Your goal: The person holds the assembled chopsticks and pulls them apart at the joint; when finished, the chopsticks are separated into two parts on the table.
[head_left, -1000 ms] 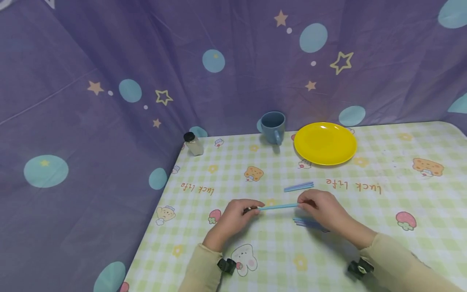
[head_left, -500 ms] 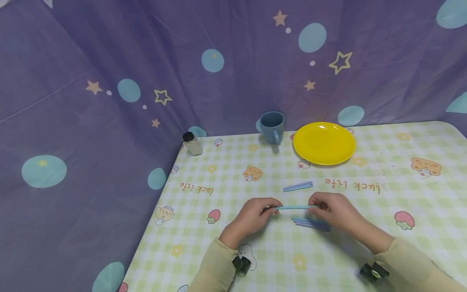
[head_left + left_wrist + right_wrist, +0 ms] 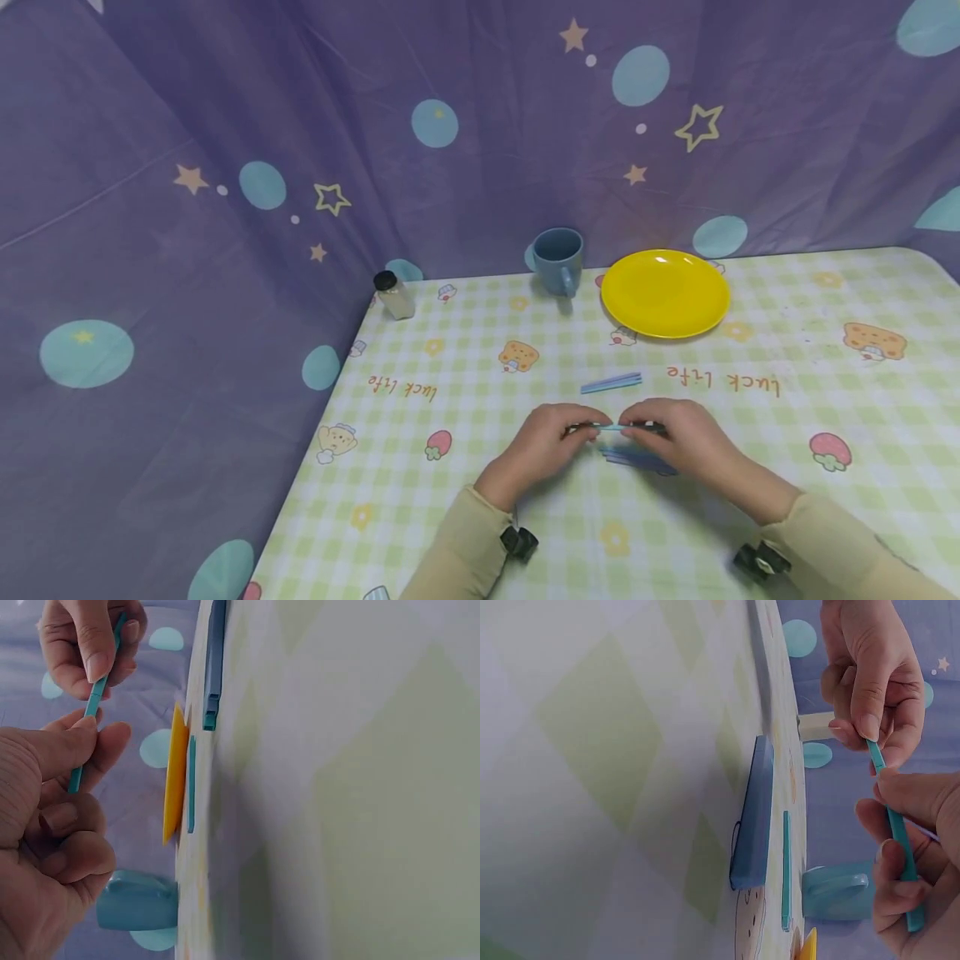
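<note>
A slim teal plastic stick (image 3: 613, 427) is held level between both hands over the middle of the table. My left hand (image 3: 543, 446) pinches one end between thumb and fingers, and my right hand (image 3: 686, 437) pinches the other. In the right wrist view a fine line crosses the stick (image 3: 901, 844) close to the left hand's fingertips. Only a short piece shows between the two sets of fingertips in the head view. Just below the hands lies a group of blue and purple sticks (image 3: 630, 459), partly covered by the right hand. Beyond the hands lies another small group of sticks (image 3: 611, 383).
At the back of the table stand a blue mug (image 3: 558, 262) and a yellow plate (image 3: 665, 294). A small black-capped jar (image 3: 394, 295) is at the far left corner. A checked cloth (image 3: 435, 533) covers the table, and a purple curtain (image 3: 480, 192) hangs behind it.
My left hand has moved right along the stick toward the right hand, so less of it shows between them. My right hand went slightly right, then back a little left.
</note>
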### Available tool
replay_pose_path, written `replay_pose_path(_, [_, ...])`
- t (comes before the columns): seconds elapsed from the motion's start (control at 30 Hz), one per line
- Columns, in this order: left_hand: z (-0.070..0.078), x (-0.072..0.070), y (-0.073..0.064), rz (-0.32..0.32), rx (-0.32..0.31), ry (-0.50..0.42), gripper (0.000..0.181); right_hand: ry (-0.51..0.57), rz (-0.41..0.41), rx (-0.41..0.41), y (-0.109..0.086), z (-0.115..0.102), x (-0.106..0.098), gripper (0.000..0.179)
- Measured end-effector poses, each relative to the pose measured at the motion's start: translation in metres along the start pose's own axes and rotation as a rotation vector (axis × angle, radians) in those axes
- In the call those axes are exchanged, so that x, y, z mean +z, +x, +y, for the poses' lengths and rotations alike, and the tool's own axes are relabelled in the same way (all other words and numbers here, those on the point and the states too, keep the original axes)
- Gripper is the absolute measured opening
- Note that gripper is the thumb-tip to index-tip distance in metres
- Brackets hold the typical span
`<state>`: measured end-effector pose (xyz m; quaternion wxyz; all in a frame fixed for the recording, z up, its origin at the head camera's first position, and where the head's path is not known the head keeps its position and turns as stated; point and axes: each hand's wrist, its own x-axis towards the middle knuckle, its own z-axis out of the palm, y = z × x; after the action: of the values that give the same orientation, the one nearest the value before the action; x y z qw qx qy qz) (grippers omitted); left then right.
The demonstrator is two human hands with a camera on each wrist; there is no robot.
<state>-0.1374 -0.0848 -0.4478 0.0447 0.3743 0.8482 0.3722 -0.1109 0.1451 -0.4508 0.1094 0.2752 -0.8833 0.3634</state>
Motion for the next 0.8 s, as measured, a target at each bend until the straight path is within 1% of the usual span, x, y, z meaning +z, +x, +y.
replay_pose_path(0.17, [0.0005,0.0016,0.0003,0.017,-0.018,-0.093,0.02,-0.008,0.052,-0.077,-0.0003,0.0013,0.0005,0.018])
replay_pose_path(0.3, [0.0012,0.0028,-0.0002,0.036,-0.028,-0.123,0.021,-0.032,0.102,-0.112,-0.0011,0.0019,0.0027,0.022])
replay_pose_path(0.4, [0.0007,0.0041,-0.0001,0.058,-0.027,-0.136,0.021,-0.05,0.126,-0.115,-0.0014,0.0013,0.0037,0.022])
replay_pose_path(0.53, [-0.001,0.0057,0.0001,0.085,-0.022,-0.159,0.021,-0.069,0.137,-0.108,-0.0013,-0.0002,0.0042,0.022])
replay_pose_path(0.67, [-0.0022,0.0061,0.0003,0.091,-0.024,-0.166,0.021,-0.071,0.129,-0.103,0.0001,-0.0018,0.0032,0.021])
replay_pose_path(0.8, [-0.0023,0.006,0.0006,0.092,-0.019,-0.146,0.022,-0.053,0.119,-0.1,0.0011,-0.0031,0.0018,0.022])
